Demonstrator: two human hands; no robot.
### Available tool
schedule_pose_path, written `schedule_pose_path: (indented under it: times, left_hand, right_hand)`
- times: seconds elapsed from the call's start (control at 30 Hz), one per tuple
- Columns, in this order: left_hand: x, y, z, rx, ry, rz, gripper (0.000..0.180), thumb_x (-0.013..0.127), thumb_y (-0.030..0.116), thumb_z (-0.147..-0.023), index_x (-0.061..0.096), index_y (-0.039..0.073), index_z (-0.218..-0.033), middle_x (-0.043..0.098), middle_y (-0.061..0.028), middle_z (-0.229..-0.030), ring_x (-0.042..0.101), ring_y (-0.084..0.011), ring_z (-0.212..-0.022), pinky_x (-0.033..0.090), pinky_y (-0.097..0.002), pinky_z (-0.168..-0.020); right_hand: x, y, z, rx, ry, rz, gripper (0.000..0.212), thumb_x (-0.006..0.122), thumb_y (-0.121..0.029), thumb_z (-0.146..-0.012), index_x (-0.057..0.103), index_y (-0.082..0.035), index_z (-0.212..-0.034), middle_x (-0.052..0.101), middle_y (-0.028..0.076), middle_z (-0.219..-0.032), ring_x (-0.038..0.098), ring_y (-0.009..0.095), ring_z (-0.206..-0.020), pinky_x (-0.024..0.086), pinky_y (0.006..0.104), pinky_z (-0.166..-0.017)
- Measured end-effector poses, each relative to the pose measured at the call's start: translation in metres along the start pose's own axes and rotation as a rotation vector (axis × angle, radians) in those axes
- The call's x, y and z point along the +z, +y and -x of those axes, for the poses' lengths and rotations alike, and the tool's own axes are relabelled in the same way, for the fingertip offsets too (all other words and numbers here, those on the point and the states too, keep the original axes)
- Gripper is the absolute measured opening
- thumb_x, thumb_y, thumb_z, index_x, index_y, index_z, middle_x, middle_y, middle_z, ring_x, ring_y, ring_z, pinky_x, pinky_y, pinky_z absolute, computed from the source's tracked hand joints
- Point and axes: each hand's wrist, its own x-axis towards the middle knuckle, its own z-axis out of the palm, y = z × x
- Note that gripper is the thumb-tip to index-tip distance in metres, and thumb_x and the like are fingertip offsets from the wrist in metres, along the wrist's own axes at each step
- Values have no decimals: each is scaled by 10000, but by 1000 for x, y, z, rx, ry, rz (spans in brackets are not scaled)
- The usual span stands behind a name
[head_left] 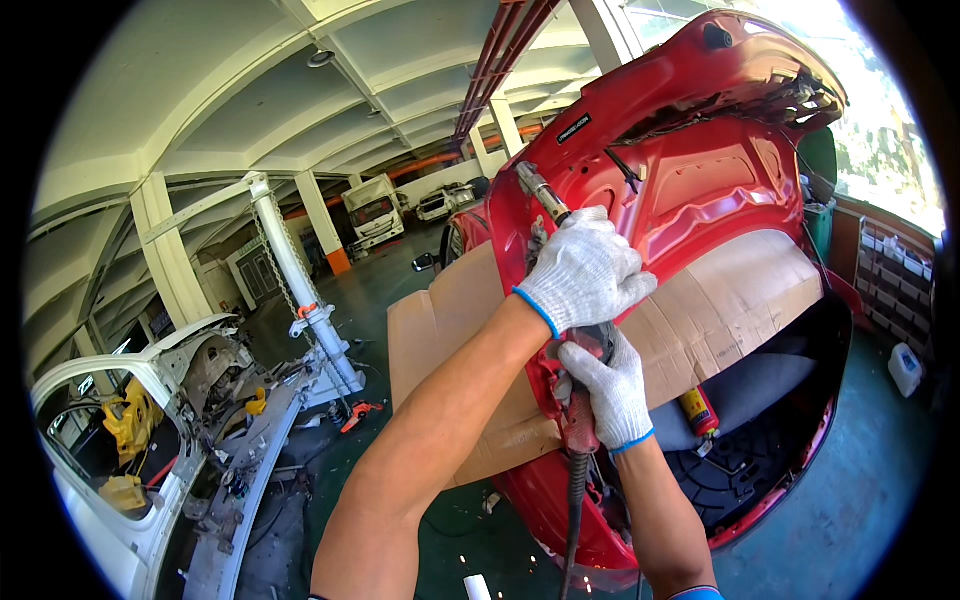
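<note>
My left hand (583, 273), in a white knit glove with a blue cuff, grips the upper barrel of a long torch-like tool. The tool's metal nozzle (541, 191) points up against the left edge of a raised red car tailgate (700, 170). My right hand (613, 390), gloved the same way, holds the tool's red handle (580, 425) lower down. A black hose (572, 530) hangs from the handle toward the floor. Brown cardboard (720, 300) covers the opening of the red car's rear.
A stripped white car body (120, 440) stands at the lower left beside a white frame post with a chain (300, 290). A yellow-and-red canister (699, 412) lies in the red car's boot. White trucks (375, 210) are parked far back. A white jug (905, 368) stands at the right.
</note>
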Motion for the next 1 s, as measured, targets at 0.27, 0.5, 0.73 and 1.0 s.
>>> schedule_pose_path:
  times: [0.27,0.5,0.73,1.0]
  left_hand:
    - [-2,2,-2,4,-2,-9,417,753,436,-890,737,96,-650,672,-116,-660,631,-339,-754,515,-465,-792]
    - [0,-7,-1,45,38,-2,438,756,466,-894,727,101,-654,685,-122,-682,649,-333,-737,521,-464,-774]
    - [2,-2,6,31,91,61,389,798,406,-850,732,86,-639,647,-108,-625,610,-319,-711,512,-463,-763]
    - [-4,-7,9,28,55,83,386,796,400,-853,731,86,-637,643,-114,-622,604,-324,-711,515,-462,-764]
  right_hand:
    - [-3,1,-1,-5,-4,9,312,780,-75,-946,627,10,-1205,662,51,-852,663,154,-589,533,297,-539]
    - [-3,4,-3,-9,-18,44,382,776,-96,-953,625,18,-1285,656,41,-875,637,123,-594,507,290,-530]
    - [2,5,2,3,34,54,262,773,-85,-953,630,-13,-1160,653,24,-855,645,124,-579,520,279,-540]
    - [13,12,2,-25,71,79,237,780,-120,-954,646,-19,-1121,649,25,-837,643,110,-604,518,274,-552]
